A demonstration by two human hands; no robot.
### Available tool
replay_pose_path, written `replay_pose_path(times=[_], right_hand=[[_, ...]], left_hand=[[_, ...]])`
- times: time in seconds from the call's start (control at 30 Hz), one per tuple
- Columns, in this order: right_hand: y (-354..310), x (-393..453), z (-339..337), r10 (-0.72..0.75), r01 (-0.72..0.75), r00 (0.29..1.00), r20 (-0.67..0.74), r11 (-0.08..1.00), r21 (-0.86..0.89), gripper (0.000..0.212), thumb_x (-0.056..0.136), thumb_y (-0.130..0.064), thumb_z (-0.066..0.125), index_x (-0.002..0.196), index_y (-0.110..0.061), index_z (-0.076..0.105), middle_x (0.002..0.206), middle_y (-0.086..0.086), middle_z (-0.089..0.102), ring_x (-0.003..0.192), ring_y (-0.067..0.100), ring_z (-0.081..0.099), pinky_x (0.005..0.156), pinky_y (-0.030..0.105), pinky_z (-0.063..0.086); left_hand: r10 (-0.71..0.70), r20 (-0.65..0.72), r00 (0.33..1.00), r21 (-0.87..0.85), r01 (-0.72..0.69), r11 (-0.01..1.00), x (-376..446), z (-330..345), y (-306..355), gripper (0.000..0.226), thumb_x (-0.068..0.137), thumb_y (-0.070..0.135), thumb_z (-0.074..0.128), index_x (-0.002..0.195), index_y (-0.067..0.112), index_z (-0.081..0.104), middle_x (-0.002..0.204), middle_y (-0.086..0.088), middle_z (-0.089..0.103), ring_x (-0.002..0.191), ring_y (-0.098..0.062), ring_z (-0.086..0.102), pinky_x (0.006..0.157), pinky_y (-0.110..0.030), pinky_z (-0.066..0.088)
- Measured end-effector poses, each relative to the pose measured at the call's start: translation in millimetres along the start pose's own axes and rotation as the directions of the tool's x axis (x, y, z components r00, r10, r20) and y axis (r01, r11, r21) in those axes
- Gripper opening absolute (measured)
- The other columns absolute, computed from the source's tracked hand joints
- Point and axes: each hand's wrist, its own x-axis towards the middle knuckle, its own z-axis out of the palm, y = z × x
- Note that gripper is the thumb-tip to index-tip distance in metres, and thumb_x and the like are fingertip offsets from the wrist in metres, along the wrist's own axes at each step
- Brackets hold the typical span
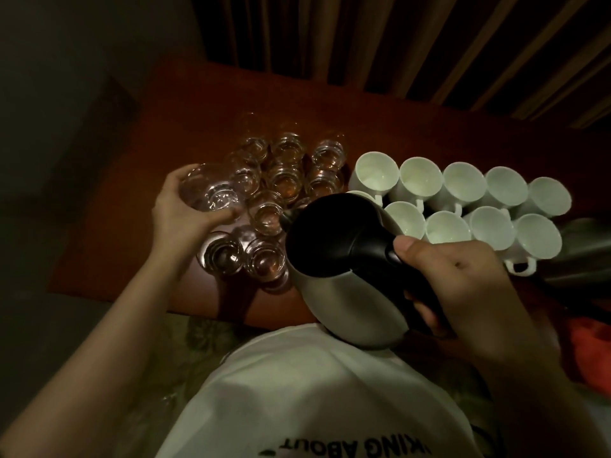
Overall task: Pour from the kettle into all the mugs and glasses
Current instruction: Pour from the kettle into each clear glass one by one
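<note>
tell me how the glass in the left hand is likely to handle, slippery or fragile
Probably fragile: the glass looks like clear glass. Likely a bit slippery too, since its wall looks smooth and the left hand holds it only by wrapped fingers. It seems lifted off the table, so it could drop if the grip loosens.

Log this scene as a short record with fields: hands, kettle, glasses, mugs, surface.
left hand: grips a glass
right hand: grips the kettle by its handle
kettle: tilted, spout toward the glasses
glasses: clustered left on the table
mugs: white, two rows, right of the glasses
</note>
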Motion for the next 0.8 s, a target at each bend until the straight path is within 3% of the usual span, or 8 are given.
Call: replay_pose_path(times=[0.2, 0.57, 0.8], right_hand=[[-3.1, 7.0, -1.1, 0.015, -0.015, 1.0, -0.009, 1.0, 0.005, 0.062, 0.084, -0.039, 0.056, 0.047, 0.009, 0.042, 0.036, 0.012, 0.037, 0.031, 0.016, 0.032, 0.035, 0.017, 0.027], [-4.9, 17.6, 0.2, 0.052, -0.053, 0.997, -0.053, 0.998, -0.023, 0.06, 0.077, -0.043, 0.055, 0.05, 0.009, 0.047, 0.036, 0.012, 0.039, 0.029, 0.014, 0.033, 0.035, 0.02, 0.029], [-3.2, 22.1, -0.3, 0.034, -0.037, 0.998, -0.044, 0.997, -0.066, 0.071, 0.083, -0.05, 0.059, 0.051, 0.011, 0.04, 0.041, 0.024, 0.032, 0.034, 0.017, 0.031, 0.04, 0.028, 0.026]], left_hand=[[-0.069, -0.019, 0.997, 0.067, 0.07, 0.995, 30.8, 3.6, -23.9, 0.086, 0.062, 0.014, 0.088, 0.136, 0.019, 0.044, 0.129, 0.004, 0.053, 0.117, -0.014, 0.051, 0.1, -0.033, 0.044], [-0.235, 0.127, 0.964, 0.133, 0.218, 0.967, 44.3, 24.0, -49.2, 0.088, 0.066, 0.006, 0.085, 0.138, 0.013, 0.036, 0.136, -0.009, 0.048, 0.11, -0.017, 0.047, 0.087, -0.029, 0.041], [-0.295, 0.293, 0.91, 0.164, 0.256, 0.953, 52.6, 18.0, -51.1, 0.089, 0.066, -0.004, 0.082, 0.138, 0.013, 0.033, 0.133, -0.009, 0.047, 0.111, -0.021, 0.048, 0.083, -0.032, 0.046]])
